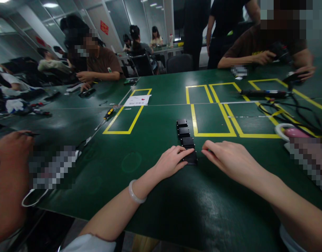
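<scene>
Several small black rectangular blocks with tiny shiny studs along their sides stand in a row on the green table. My left hand, with a pale bangle at its wrist, grips the nearest black block between thumb and forefinger. That block rests on the tabletop, partly covered by my fingers. Just to its right, apart from it, hovers my right hand. Thumb and fingers are pinched together there; whatever they hold, if anything, is too small or hidden to make out.
Yellow tape rectangles mark the green table. A yellow-black screwdriver and a paper sheet lie left. At right are a white ring, cables and a black rod-shaped tool. A co-worker's arm reaches in at left.
</scene>
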A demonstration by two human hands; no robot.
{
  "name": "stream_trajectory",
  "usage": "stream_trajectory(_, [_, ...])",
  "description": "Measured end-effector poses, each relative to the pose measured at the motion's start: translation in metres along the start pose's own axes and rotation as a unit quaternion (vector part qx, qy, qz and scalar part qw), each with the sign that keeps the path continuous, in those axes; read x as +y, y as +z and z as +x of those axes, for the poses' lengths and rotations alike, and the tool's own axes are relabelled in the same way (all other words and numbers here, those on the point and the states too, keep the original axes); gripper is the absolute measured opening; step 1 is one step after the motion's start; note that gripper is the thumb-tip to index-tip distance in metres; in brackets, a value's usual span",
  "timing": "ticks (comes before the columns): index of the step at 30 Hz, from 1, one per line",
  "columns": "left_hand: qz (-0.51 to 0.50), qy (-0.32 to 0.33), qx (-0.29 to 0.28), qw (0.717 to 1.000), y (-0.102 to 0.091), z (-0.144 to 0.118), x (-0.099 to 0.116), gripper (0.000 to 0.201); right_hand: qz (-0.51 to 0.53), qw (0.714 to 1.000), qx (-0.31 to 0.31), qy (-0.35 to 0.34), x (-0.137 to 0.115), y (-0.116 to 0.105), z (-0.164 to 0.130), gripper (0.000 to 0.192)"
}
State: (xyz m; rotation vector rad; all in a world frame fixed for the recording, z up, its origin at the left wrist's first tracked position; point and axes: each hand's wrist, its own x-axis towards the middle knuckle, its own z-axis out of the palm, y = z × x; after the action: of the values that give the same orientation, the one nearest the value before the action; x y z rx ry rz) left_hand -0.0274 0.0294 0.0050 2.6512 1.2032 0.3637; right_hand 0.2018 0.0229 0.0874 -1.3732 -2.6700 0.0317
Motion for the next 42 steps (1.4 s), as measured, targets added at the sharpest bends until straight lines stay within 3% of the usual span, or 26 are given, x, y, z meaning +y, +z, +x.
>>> stream_trajectory(6, [0.002, -0.002, -0.001, 1.000, 0.0004, 0.0001, -0.0003, 0.053, 0.068, 0.997, 0.024, -0.024, 0.0003, 0.0003, -0.0014, 0.015])
stream_trajectory(13, [-0.001, 0.000, -0.001, 1.000, 0.0006, -0.0001, -0.0002, 0.055, 0.018, 1.000, 0.008, 0.006, -0.0012, -0.0002, 0.0003, 0.024])
stream_trajectory(20, [0.000, 0.001, -0.002, 1.000, -0.0005, 0.0003, 0.0004, 0.052, 0.070, 0.997, 0.019, -0.008, -0.0011, -0.0013, -0.0015, 0.016])
stream_trajectory(26, [0.000, 0.000, -0.001, 1.000, 0.0005, 0.0000, 0.0001, 0.052, 0.014, 1.000, -0.010, 0.010, -0.0015, -0.0011, 0.0002, 0.026])
stream_trajectory(32, [0.002, 0.001, -0.001, 1.000, 0.0016, 0.0000, -0.0007, 0.052, 0.062, 0.998, 0.017, -0.003, -0.0017, -0.0020, -0.0012, 0.014])
stream_trajectory(38, [0.002, 0.000, -0.001, 1.000, 0.0015, -0.0001, -0.0007, 0.052, 0.017, 1.000, -0.018, 0.015, -0.0030, -0.0033, 0.0011, 0.024])
stream_trajectory(42, [0.002, 0.003, 0.002, 1.000, 0.0024, -0.0002, -0.0013, 0.052, 0.030, 0.999, -0.007, 0.011, -0.0006, 0.0004, 0.0003, 0.017])
